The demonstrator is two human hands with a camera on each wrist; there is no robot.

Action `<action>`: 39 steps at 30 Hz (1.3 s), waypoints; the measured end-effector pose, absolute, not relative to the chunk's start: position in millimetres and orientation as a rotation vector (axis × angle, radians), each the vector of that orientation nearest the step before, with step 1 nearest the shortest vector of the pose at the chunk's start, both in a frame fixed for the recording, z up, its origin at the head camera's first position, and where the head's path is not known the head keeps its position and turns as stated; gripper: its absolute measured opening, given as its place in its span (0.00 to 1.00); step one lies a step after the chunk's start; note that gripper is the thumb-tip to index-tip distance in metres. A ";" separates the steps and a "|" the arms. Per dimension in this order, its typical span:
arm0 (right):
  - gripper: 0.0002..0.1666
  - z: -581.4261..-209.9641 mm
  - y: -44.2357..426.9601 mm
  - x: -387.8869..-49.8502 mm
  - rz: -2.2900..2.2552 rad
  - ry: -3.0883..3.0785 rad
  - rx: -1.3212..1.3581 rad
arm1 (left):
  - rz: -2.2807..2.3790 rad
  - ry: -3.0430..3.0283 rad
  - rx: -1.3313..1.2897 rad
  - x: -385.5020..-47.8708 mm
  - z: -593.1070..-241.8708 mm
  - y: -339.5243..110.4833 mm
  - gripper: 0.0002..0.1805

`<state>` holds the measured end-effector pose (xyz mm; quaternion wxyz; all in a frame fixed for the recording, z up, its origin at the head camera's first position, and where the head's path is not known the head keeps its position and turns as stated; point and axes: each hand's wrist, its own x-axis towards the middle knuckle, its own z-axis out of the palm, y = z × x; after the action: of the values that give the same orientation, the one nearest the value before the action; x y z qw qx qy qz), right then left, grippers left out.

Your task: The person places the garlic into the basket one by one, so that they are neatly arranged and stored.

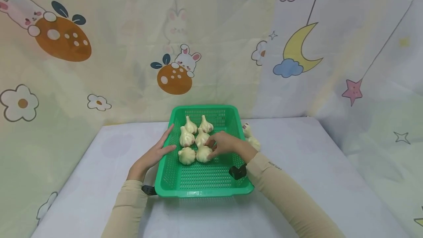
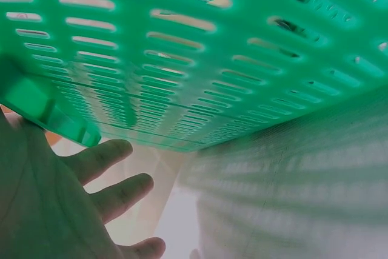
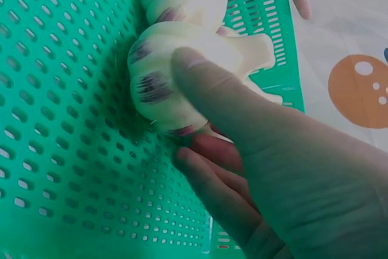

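Note:
A green plastic basket holds several garlic bulbs, set in two columns toward its left side. My right hand reaches over the basket's right side and pinches the front garlic bulb of the right column. In the right wrist view the thumb lies on this purple-streaked bulb, with fingers below it. My left hand rests at the basket's left rim, its thumb reaching over the edge. Straight, spread fingers show outside the basket wall in the left wrist view.
More garlic lies on the table outside the basket's right side, partly hidden by the right wrist. The white-covered table meets a patterned cloth backdrop behind the basket.

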<state>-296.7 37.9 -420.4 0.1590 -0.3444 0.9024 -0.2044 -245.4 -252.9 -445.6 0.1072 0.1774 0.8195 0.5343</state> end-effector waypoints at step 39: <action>0.35 -452.6 186.6 -270.2 -1.238 2.841 -0.570 | 1.602 2.419 0.518 -246.7 -448.5 -252.7 0.40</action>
<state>-270.2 186.6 -452.6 -0.0047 -0.1810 0.9016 -0.3929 -246.7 -252.7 -448.5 0.0969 0.1750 0.8169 0.5410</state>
